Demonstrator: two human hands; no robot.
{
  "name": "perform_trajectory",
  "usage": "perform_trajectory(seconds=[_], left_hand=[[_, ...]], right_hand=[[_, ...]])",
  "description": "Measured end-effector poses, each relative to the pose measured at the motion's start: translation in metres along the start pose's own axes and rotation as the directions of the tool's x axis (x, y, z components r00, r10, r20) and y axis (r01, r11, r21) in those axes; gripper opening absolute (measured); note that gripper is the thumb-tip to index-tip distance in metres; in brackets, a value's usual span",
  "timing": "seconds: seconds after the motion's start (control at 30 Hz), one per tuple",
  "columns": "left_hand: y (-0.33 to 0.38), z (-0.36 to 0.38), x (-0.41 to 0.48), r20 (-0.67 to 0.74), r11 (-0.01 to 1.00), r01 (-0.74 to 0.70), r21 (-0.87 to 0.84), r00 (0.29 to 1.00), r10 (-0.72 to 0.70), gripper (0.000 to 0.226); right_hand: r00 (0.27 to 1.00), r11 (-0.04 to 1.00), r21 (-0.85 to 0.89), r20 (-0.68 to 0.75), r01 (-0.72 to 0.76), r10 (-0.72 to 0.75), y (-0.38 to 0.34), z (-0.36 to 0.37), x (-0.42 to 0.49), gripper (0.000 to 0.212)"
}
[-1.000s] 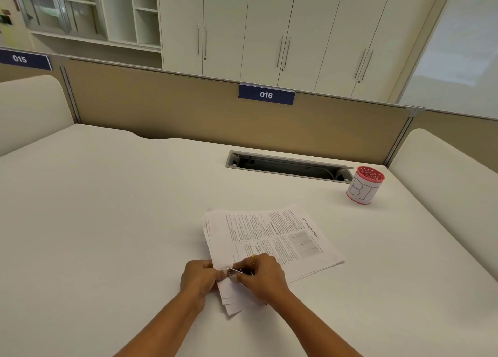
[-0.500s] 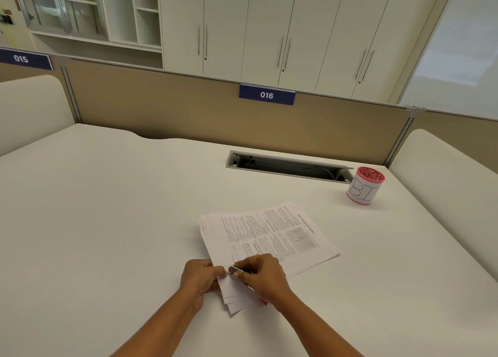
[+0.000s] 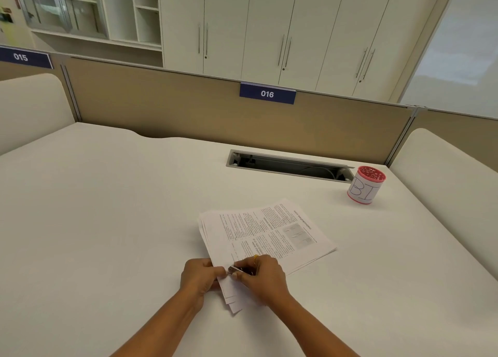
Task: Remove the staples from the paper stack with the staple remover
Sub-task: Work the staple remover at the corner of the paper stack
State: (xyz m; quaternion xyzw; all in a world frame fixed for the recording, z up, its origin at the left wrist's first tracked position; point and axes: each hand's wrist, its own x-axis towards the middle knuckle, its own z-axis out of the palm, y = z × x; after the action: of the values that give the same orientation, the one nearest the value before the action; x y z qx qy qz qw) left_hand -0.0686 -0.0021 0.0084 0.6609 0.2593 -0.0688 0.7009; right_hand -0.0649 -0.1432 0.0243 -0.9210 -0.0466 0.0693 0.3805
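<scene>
A stack of printed paper sheets (image 3: 266,232) lies on the white desk (image 3: 107,222), slightly fanned at its near corner. My left hand (image 3: 200,277) pinches the stack's near left edge. My right hand (image 3: 262,278) grips a small metal staple remover (image 3: 234,269), whose tip rests on the paper right beside my left fingertips. Most of the tool is hidden inside my right fist. No staple can be made out.
A red-rimmed white cup (image 3: 366,184) with handwritten letters stands at the back right. A cable slot (image 3: 289,165) is cut into the desk behind the paper. A tan partition (image 3: 188,108) closes the far edge, with padded side panels left and right.
The paper stack has turned slightly and shifted a little to the left. Both hands stay at its near corner, with the staple remover still at the paper's edge.
</scene>
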Motion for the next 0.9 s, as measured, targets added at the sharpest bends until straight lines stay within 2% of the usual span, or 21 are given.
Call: perform_trajectory(seconds=[0.23,0.4,0.53,0.73,0.9], left_hand=[[-0.001,0.000,0.000,0.014,1.000,-0.027,0.013,1.000,0.026,0.021],[-0.001,-0.001,-0.002,0.025,1.000,-0.030,0.004,0.999,0.030,0.025],[-0.001,0.000,-0.001,0.014,1.000,-0.017,-0.009,1.000,0.017,0.031],[-0.001,-0.001,-0.001,-0.021,0.999,0.005,-0.037,1.000,-0.006,0.042],[-0.002,0.000,0.000,-0.037,0.999,0.005,-0.044,0.999,-0.007,0.046]], right_hand=[[0.993,0.965,0.246,0.086,-0.095,0.076,0.005,-0.003,0.002,0.024],[0.979,0.891,0.421,0.173,-0.171,0.106,0.007,-0.008,0.003,0.014],[0.968,0.840,0.495,0.218,-0.221,0.126,0.006,-0.012,0.004,0.015],[0.966,0.844,0.489,0.230,-0.222,0.122,0.007,-0.015,0.005,0.014],[0.987,0.965,0.234,0.131,-0.120,0.092,0.006,-0.012,0.004,0.023]])
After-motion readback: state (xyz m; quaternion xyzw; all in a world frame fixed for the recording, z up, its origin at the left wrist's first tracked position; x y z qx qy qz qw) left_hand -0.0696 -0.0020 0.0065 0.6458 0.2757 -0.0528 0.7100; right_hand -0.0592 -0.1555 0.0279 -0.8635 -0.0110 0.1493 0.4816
